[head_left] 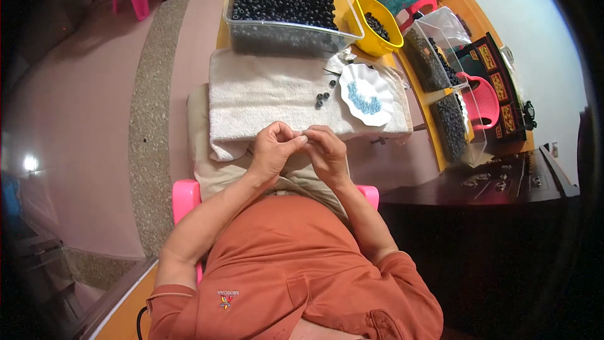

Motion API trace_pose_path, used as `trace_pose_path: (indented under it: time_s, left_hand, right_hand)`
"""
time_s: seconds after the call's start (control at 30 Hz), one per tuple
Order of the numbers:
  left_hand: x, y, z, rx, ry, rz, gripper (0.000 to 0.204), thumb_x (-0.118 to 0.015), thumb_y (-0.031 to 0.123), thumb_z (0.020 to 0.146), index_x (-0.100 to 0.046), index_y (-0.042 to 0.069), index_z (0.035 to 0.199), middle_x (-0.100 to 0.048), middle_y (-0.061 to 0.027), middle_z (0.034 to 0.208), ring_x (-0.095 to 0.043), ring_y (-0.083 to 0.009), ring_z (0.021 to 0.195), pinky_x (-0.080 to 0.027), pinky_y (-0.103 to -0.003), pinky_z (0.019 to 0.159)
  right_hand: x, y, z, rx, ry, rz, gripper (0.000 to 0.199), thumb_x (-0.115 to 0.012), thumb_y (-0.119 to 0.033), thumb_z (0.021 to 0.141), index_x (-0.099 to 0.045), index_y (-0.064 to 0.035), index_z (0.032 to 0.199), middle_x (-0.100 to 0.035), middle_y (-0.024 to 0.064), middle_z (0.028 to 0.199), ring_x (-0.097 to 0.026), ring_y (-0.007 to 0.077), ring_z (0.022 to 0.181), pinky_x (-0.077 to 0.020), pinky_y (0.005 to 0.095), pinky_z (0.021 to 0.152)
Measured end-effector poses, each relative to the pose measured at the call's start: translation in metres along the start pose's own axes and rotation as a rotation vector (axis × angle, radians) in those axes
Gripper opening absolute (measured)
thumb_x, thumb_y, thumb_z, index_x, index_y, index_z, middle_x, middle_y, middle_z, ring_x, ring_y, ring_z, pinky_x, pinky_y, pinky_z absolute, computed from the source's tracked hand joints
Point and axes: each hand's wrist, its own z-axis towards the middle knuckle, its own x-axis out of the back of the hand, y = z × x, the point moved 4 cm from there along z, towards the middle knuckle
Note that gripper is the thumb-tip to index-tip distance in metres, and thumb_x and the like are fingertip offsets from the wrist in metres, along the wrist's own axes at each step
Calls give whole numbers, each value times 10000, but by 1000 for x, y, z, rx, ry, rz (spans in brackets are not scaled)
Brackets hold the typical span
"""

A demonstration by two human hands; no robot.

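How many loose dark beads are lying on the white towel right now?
4 loose dark beads in one cluster on the white towel, just left of the white scalloped dish; others may be hidden.

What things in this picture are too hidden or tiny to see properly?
- Whatever the left hand and right hand pinch between them: head view, too small and covered by fingertips.
- The small blue pieces on the white plate: too tiny to tell their shape.
- The lower beads in the clear bin: hidden under the top layer.
- The person's lap: covered by the white towel.
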Motion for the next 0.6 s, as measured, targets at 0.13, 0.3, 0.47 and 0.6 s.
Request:
trace_pose_path:
  time_s: [0.13, 0.3, 0.47, 0.6]
  left_hand:
    - [-1, 2, 2, 25, -11, 22, 152, -681, -11, 830, -542, 47, 849, -636, -38, 831, -595, -72, 718, -504, -205, 657]
    - [-2, 1, 1, 20, -9, 51, 163, -687, -4, 828, -536, 47, 859, -636, -38, 817, -595, -74, 719, -497, -204, 642]
    - [-4, 4, 0, 24, -20, 126, 165, -686, 0, 830, -529, 44, 854, -638, -44, 815, -597, -81, 714, -498, -208, 639]
    - [-2, -1, 0, 57, -23, 115, 172, -690, 14, 830, -523, 45, 853, -639, -47, 805, -593, -80, 703, -498, -210, 637]
  right_hand:
    - [5, 8, -1, -35, 22, 104, 315, -670, 77, 744, -606, 5, 1044, -603, 135, 989, -624, 210, 813, -507, 277, 707]
    - [8, -1, 1, 29, 16, 2, 329, -676, 59, 726, -608, -2, 1043, -605, 143, 993, -637, 237, 798, -518, 298, 690]
    - [12, -7, 3, 129, 29, -160, 317, -724, 25, 686, -643, -29, 988, -634, 133, 937, -639, 269, 780, -520, 319, 666]
    - [12, -4, 0, 132, 18, -156, 288, -725, 13, 684, -657, -34, 960, -647, 119, 907, -640, 276, 781, -515, 335, 654]
